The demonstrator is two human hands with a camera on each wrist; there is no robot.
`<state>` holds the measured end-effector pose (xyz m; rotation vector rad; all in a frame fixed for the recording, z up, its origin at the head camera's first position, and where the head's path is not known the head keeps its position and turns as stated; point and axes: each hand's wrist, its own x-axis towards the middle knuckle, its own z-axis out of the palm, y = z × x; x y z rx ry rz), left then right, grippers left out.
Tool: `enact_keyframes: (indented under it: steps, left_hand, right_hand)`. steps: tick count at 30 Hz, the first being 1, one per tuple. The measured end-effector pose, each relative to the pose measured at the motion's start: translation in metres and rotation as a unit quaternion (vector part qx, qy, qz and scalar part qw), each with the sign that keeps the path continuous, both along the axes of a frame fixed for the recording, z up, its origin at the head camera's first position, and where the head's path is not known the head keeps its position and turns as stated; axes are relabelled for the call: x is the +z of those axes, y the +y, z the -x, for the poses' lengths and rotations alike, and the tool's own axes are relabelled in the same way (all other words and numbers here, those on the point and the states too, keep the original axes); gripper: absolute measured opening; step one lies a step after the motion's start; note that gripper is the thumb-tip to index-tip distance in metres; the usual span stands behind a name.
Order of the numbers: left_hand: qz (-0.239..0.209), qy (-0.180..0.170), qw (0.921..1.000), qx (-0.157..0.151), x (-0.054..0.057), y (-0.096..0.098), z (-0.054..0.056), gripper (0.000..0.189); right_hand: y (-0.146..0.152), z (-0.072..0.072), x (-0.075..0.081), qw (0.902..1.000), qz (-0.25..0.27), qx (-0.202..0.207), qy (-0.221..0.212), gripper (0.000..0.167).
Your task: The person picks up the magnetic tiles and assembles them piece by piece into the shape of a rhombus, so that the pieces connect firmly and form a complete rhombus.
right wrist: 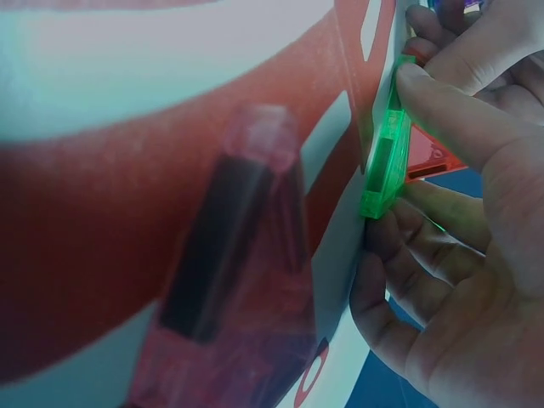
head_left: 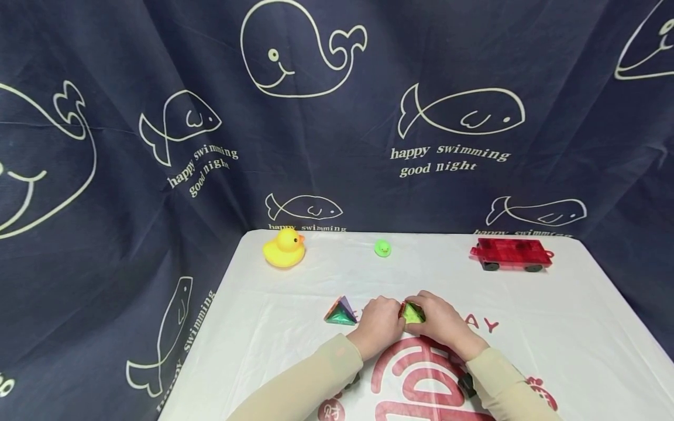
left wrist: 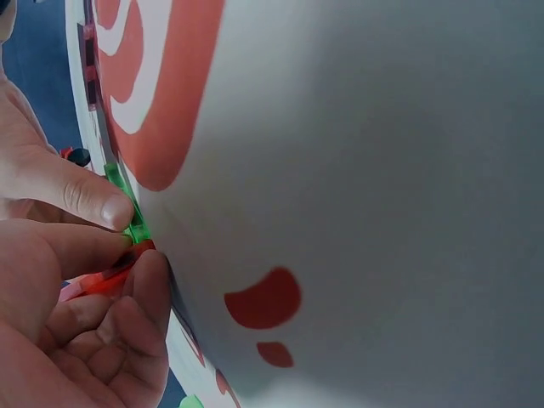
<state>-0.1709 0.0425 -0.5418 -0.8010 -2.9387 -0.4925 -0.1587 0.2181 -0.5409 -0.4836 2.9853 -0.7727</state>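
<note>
At the middle of the table my left hand (head_left: 380, 320) and right hand (head_left: 442, 318) meet around a small cluster of translucent magnetic tiles. A green triangular tile (head_left: 413, 313) faces up between them. In the right wrist view, my right thumb and fingers grip the green tile (right wrist: 387, 166) along its edge, and a red tile (right wrist: 433, 153) joins it behind. My left thumb and finger pinch the corner where green and red tiles (left wrist: 110, 276) meet. Left of my hands stands a small pyramid of green, orange and purple tiles (head_left: 341, 311).
Along the back are a yellow rubber duck (head_left: 284, 248), a small green duck (head_left: 382, 248) and a red wheeled wagon base (head_left: 513, 253). A blurred pink translucent piece with a dark strip (right wrist: 225, 246) is close to the right wrist camera. Dark parts (head_left: 466, 385) show beside the right sleeve.
</note>
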Motion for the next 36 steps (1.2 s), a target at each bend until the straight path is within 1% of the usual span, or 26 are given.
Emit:
enact_keyframes:
  steps: [5,9,12,16,20,25,31,36]
  left_hand:
    - [-0.011,-0.006,0.9999,-0.001,0.001,-0.002,-0.002,0.026]
    - [-0.010,-0.007,0.9999,-0.007,-0.001,-0.003,-0.004,0.024]
    - [0.001,0.002,0.9999,-0.014,-0.002,-0.005,-0.005,0.023]
    - [0.022,0.020,0.9994,-0.019,-0.002,-0.007,-0.007,0.016]
    - [0.035,0.031,0.9988,-0.012,-0.002,-0.008,-0.009,0.012]
    - [0.045,0.048,0.9978,-0.008,-0.002,-0.010,-0.010,0.016]
    - [0.049,0.043,0.9978,-0.010,0.000,-0.009,-0.010,0.016]
    - [0.046,0.040,0.9981,-0.007,0.001,-0.009,-0.011,0.016]
  right_hand:
    - [0.001,0.000,0.000,0.9998,0.016,0.006,-0.003,0.052]
    - [0.003,0.000,0.000,0.9998,0.013,0.013,-0.012,0.056]
    - [0.005,0.000,0.002,0.9995,0.013,0.020,-0.021,0.060]
    - [0.007,-0.002,0.004,0.9991,0.019,0.026,-0.029,0.063]
    - [0.007,-0.004,0.006,0.9989,0.019,0.030,-0.030,0.063]
    - [0.008,-0.005,0.005,0.9990,0.018,0.028,-0.028,0.061]
    - [0.012,-0.009,0.007,0.9987,0.026,0.027,-0.033,0.059]
    - [0.018,-0.014,0.012,0.9971,0.047,0.026,-0.053,0.059]
